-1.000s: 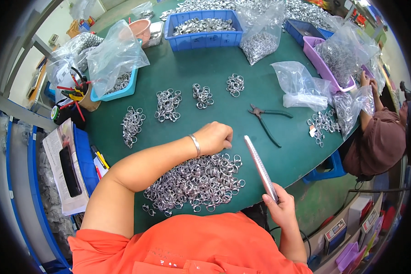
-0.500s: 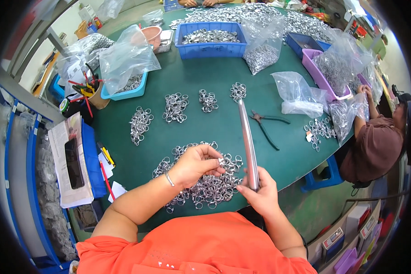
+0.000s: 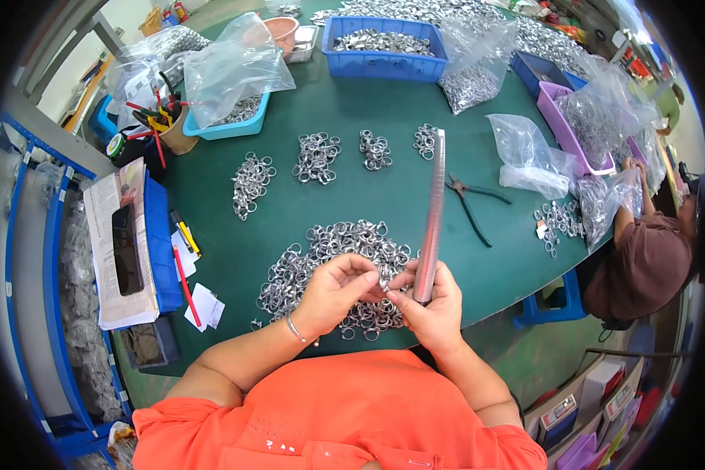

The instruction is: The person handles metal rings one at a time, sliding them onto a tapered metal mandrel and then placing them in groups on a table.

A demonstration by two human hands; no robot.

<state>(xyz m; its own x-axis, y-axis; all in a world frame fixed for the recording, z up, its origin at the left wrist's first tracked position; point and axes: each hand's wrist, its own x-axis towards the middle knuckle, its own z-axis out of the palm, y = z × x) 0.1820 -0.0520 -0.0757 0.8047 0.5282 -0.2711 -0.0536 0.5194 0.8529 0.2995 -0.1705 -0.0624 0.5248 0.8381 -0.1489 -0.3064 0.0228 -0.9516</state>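
My left hand is closed, pinching a small silvery ring at its fingertips. Close beside it, my right hand is wrapped round the thick lower end of a ring mandrel, a tapered metal rod with fine marks, held nearly upright. The thumb and forefinger of that hand also reach to the ring, so both hands meet there. Beneath and beyond them lies a big loose heap of silvery rings, partly hidden by my hands. Farther off are small ring piles, one of them partly behind the mandrel's tip.
Green-handled cutting pliers lie right of the mandrel. A blue bin of metal pieces stands at the back. At left are a tool cup and a phone on newspaper. A co-worker sits at the right, near a purple basket.
My right hand's fingers have come over to the ring in my left hand. The mandrel has turned from leaning left to nearly upright. The whole view has shifted slightly.
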